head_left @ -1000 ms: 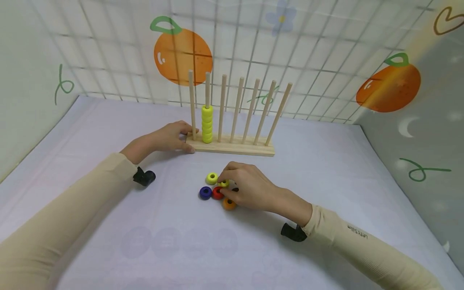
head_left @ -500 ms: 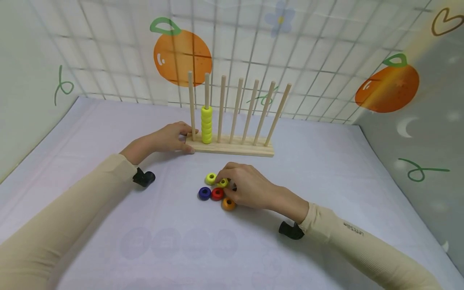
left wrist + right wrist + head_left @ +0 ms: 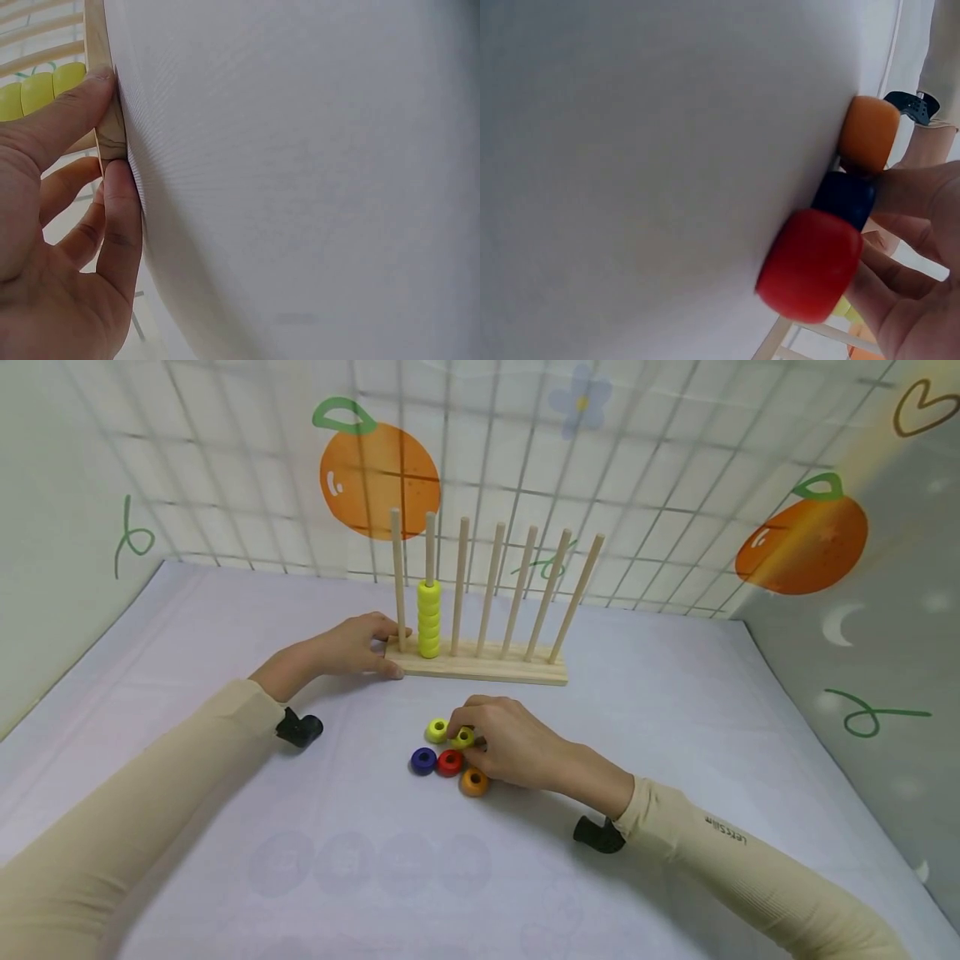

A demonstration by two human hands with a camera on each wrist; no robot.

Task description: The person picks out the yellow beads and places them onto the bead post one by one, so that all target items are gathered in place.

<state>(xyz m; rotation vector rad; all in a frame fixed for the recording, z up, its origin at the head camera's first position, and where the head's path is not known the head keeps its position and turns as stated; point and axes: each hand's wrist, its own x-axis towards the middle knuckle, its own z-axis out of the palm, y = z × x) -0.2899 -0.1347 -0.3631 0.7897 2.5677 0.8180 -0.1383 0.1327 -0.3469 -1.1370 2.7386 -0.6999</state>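
Note:
A wooden peg abacus (image 3: 525, 671) stands toward the back, with a stack of yellow beads (image 3: 428, 620) on its second peg from the left. My left hand (image 3: 345, 645) grips the left end of its base; in the left wrist view the thumb and fingers (image 3: 121, 225) close round the wood. My right hand (image 3: 517, 745) is at the loose beads, thumb and index finger pinching a yellow bead (image 3: 464, 738). Around it lie another yellow bead (image 3: 437, 731), a blue bead (image 3: 423, 761), a red bead (image 3: 450, 763) and an orange bead (image 3: 474, 782). The palm hides what lies beneath it.
A pale cloth (image 3: 345, 810) covers the table. Behind the abacus rises a wall sheet (image 3: 637, 468) printed with a grid and oranges. In the right wrist view, a red bead (image 3: 810, 262) and a blue bead (image 3: 844, 199) lie close to the fingers.
My right thumb has shifted off the red bead toward the yellow one, uncovering more of the red bead. The left hand and the abacus have stayed where they were.

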